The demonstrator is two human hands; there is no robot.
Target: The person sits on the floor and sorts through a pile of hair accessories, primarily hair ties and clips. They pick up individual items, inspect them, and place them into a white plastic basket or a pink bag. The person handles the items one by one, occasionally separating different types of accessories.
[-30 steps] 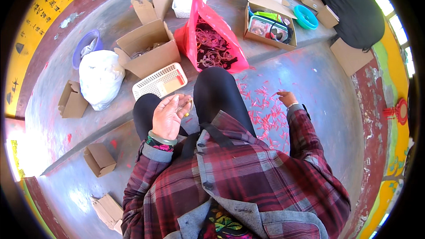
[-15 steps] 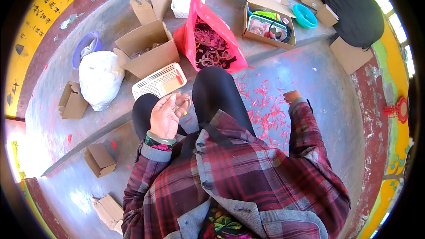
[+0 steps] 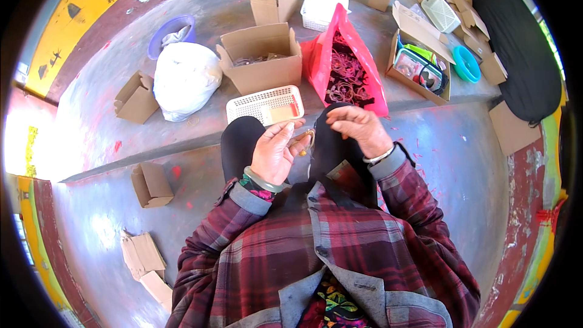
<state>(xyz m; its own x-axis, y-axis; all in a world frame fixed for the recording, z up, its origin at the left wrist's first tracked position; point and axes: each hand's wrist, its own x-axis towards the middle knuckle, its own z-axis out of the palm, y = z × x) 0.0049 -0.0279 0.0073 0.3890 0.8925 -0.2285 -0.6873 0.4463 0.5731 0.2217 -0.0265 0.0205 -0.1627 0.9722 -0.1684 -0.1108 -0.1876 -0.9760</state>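
Note:
Above my knees, my left hand [image 3: 274, 153] pinches a thin yellowish-brown loop [image 3: 312, 140] between thumb and fingers. A small yellow bead-like piece shows low on the loop. My right hand [image 3: 364, 132] is just to the right, its fingers bent in toward the loop and close to the thumb. Whatever its fingertips may hold is too small to make out. Beyond my knees stand a shallow cream plastic basket [image 3: 248, 107] and a pink-red bag [image 3: 375, 88], gaping and full of tangled pink and dark loops.
Open cardboard boxes [image 3: 267, 76] stand beyond the basket. A stuffed white plastic bag [image 3: 185, 79] and a purple basin [image 3: 159, 39] are at the left. To the right are a carton of goods [image 3: 401, 76] and a turquoise basin [image 3: 466, 65]. A low step edge [image 3: 182, 147] crosses the floor.
My right hand has come in from above the red scraps on the right-hand floor to beside the left hand. The left hand still holds the loop. The view has shifted, moving the surroundings rightward.

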